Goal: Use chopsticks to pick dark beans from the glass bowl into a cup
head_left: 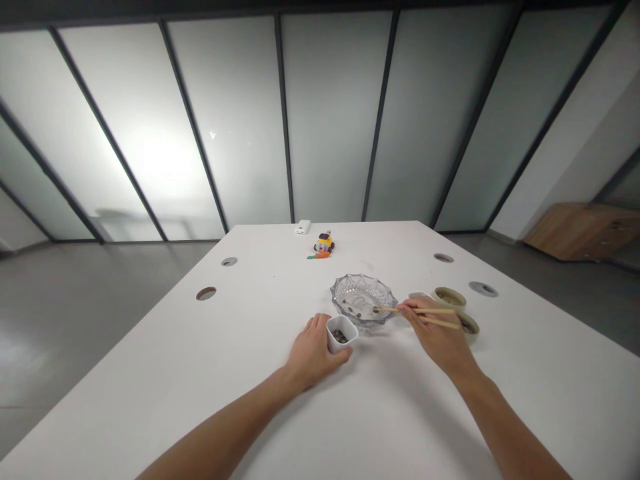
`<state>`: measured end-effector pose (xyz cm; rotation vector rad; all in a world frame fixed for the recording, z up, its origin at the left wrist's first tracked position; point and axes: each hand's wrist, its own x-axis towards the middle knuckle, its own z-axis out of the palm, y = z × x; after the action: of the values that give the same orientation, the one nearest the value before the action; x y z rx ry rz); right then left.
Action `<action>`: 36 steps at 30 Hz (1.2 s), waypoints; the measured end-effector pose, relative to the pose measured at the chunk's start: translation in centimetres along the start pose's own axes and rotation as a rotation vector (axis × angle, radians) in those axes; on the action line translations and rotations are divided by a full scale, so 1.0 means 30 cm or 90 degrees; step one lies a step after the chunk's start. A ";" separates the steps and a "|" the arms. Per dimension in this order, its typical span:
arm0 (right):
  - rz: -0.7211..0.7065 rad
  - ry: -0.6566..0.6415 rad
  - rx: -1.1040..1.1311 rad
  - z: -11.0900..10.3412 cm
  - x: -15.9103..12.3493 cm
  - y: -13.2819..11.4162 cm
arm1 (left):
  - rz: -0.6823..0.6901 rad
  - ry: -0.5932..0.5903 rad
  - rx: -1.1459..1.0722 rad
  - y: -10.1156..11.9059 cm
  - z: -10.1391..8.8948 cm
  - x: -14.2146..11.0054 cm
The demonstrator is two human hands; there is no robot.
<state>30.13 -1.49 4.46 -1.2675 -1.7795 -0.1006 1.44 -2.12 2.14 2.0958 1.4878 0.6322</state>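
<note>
My left hand (313, 351) is wrapped round a small white square cup (332, 343) standing on the table, with several small dark pieces (340, 336) inside it. A pair of wooden chopsticks (443, 311) is gripped in my right hand (440, 337). Their tips reach into a clear scalloped glass bowl (363, 279), touching or very near one small dark piece (375, 309). A few more such pieces (351, 310) lie in the bowl; they are too small for me to name. The bowl stands just beyond the cup, to its right.
Rolls of tape (450, 297) lie beside and partly behind my right hand. Farther back on the white table (270, 327) are a yellow toy vehicle (325, 243), an orange carrot-shaped item (323, 255) and a white box-like device (303, 227). Round cable holes (206, 293) break the tabletop.
</note>
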 end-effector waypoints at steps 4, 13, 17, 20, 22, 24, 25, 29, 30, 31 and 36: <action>-0.021 0.018 0.000 -0.004 -0.002 -0.011 | -0.004 0.011 0.000 0.001 0.006 -0.008; -0.011 -0.010 -0.009 0.001 -0.008 -0.026 | 0.009 0.033 -0.005 -0.005 0.014 -0.018; -0.015 0.024 -0.006 0.004 -0.009 -0.029 | 0.024 0.038 -0.024 -0.021 0.008 -0.020; -0.020 0.056 -0.001 0.003 -0.008 -0.033 | 0.026 0.038 -0.032 -0.026 0.000 -0.017; -0.026 0.053 0.015 0.004 -0.010 -0.035 | 0.028 0.031 -0.034 -0.025 -0.004 -0.015; -0.030 0.027 0.035 0.010 -0.012 -0.034 | 0.029 0.026 -0.034 -0.024 -0.006 -0.012; -0.029 0.014 0.041 0.013 -0.013 -0.032 | 0.029 0.024 -0.033 -0.023 -0.007 -0.011; -0.015 -0.004 0.040 0.025 -0.016 -0.029 | 0.029 0.014 -0.027 -0.022 -0.010 -0.009; -0.014 -0.004 0.043 0.026 -0.017 -0.029 | 0.028 0.013 -0.026 -0.022 -0.010 -0.009; -0.013 -0.005 0.047 0.026 -0.017 -0.029 | 0.026 0.012 -0.026 -0.021 -0.012 -0.008; -0.020 0.004 0.053 0.028 -0.021 -0.024 | 0.023 0.010 -0.026 -0.018 -0.014 -0.007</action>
<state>29.07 -1.83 3.83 -1.1788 -1.7809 -0.0486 0.72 -2.12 2.12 2.0957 1.4364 0.6893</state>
